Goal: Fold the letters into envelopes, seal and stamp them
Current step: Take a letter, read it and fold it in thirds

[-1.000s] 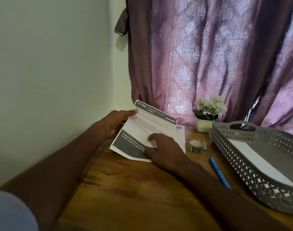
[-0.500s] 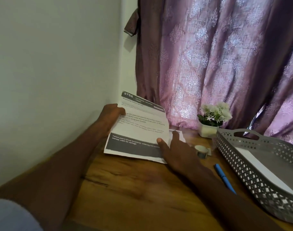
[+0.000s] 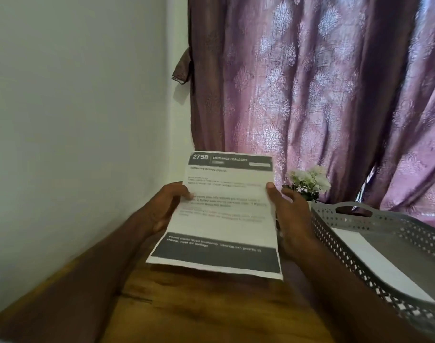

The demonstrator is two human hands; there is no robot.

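Note:
A printed letter (image 3: pixel 221 211) with dark bands at its top and bottom is held up above the wooden desk (image 3: pixel 211 308), facing me. My left hand (image 3: pixel 167 209) grips its left edge, thumb on the front. My right hand (image 3: pixel 288 219) holds the right edge, thumb on the front and fingers behind. The sheet hides the desk area behind it, so no envelope or stamp shows there.
A grey perforated tray (image 3: pixel 355 246) at the right holds a white sheet (image 3: pixel 374 261). A small pot of white flowers (image 3: pixel 308 181) stands by the purple curtain (image 3: pixel 322 95). A white wall (image 3: pixel 70 134) runs close along the left.
The letter has been lifted off the desk and turned upright toward me. My right hand moved from pressing on the sheet to holding its right edge. The camera tilted up.

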